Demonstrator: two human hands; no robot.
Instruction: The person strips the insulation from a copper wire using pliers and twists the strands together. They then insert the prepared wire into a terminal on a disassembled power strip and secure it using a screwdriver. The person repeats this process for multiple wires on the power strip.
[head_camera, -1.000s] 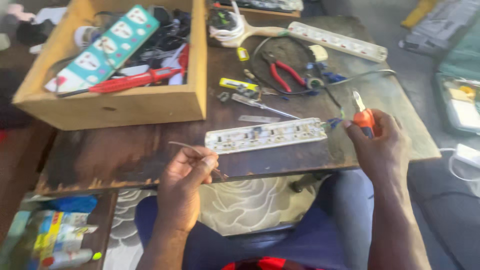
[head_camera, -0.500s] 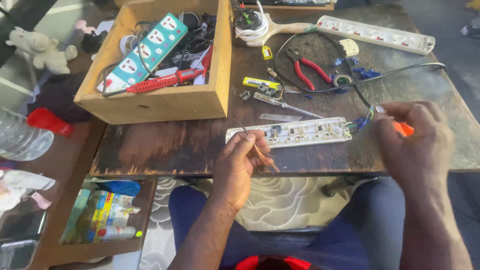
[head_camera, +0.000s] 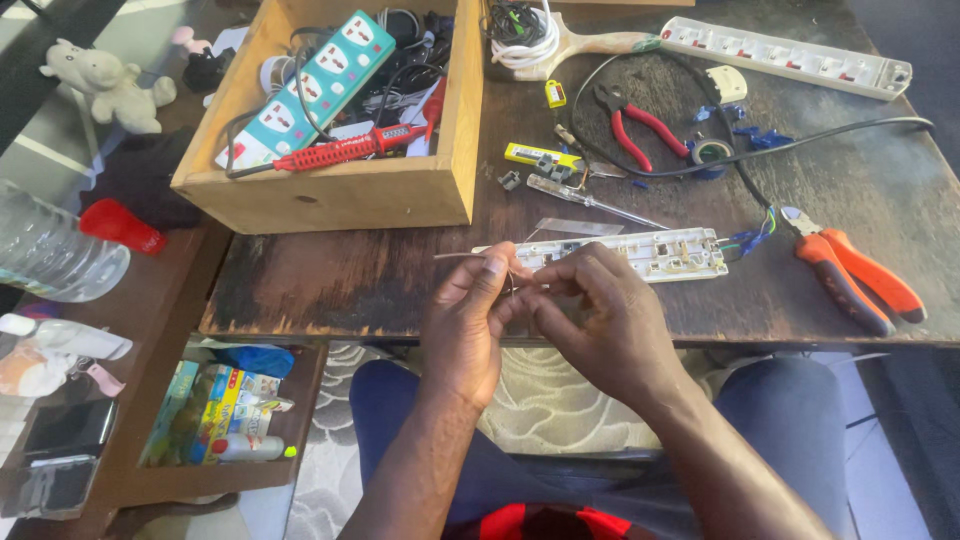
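— Two hands meet in the middle of the frame, right at the near edge of the dark wooden table (head_camera: 330, 285). What do they hold?

— The left hand (head_camera: 470, 320) pinches a thin metal strip (head_camera: 465, 257) between thumb and fingertips. The strip sticks out toward the left. The right hand (head_camera: 600, 320) curls its fingers in and presses its fingertips against the left ones, pinching the same small bit.

— Where is the open white power strip (head_camera: 640, 253)?

— It lies flat on the table just behind the hands, in the middle of the frame. Coloured wires come out of its right end.

— What lies near it?

— Orange pliers (head_camera: 850, 275) lie on the table to the right, apart from both hands. Red pliers (head_camera: 640, 120) lie higher up. A wooden box (head_camera: 340, 195) of cables sits at the upper left.
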